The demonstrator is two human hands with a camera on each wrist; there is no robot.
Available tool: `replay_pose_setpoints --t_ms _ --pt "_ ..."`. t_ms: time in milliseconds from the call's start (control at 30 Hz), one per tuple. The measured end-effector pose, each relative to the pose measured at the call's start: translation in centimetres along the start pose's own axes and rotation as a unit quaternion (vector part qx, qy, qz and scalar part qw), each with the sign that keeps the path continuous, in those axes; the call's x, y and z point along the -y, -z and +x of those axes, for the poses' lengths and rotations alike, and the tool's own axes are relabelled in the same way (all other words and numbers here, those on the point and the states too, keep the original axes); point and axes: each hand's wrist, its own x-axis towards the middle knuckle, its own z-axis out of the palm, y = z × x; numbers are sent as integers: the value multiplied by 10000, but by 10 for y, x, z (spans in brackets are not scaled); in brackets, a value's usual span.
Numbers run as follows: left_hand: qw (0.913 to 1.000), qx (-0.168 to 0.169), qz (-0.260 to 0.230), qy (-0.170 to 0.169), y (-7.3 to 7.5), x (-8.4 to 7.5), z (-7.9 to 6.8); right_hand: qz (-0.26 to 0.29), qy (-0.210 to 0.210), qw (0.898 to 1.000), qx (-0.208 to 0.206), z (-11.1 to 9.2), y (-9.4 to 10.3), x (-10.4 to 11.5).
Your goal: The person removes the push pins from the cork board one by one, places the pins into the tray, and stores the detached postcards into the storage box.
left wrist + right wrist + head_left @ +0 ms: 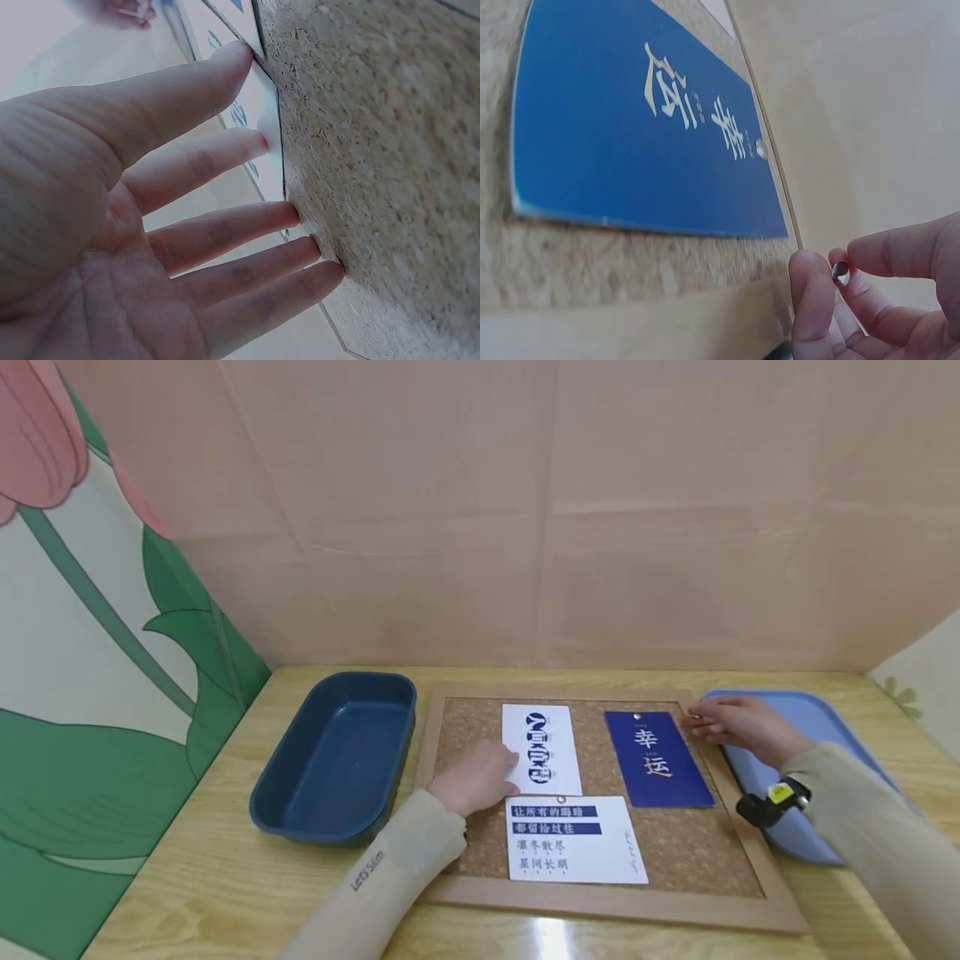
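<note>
My left hand [476, 777] lies with straight fingers over the left edge of a white card [561, 735] printed with dark blue characters, its fingertips on the card and the cork board [697, 860]. Beyond the board's right frame, my right hand [746, 727] pinches a small silver pushpin [841, 274] between thumb and fingers. Close by it, a blue card [660, 777] with pale characters is fixed by a silver pin [762, 149] at its top. Below the upper white card sits a second white card [585, 868], a pin [562, 798] at its top edge.
A dark blue basin [333, 681] stands left of the board. The light blue tray [810, 718] at the right is partly covered by my right hand and sleeve. Everything lies on a wooden table [217, 868], with a draped pinkish cloth [450, 527] behind.
</note>
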Motion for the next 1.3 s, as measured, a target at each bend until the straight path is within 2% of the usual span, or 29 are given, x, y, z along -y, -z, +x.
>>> replay_pose_setpoints --t_ms 200,500,700,867,1167,1300 --pt "10000 25 20 9 0 -1 0 -7 -50 10000 -25 -3 10 -11" --pt "9999 73 -112 54 0 -1 -3 385 6 9993 -21 -8 25 -27" --pt "10000 30 -53 -41 0 -2 -3 201 19 9998 52 -12 34 -35" --pt "10000 33 -49 -37 -1 -2 -3 1 -154 9999 66 -13 37 -38" --pt "9997 -27 49 -240 -1 -1 -2 -115 -417 9991 30 -12 37 -41" --pt "9995 -71 70 -316 -2 0 -2 -292 -300 9991 60 -14 37 -41"
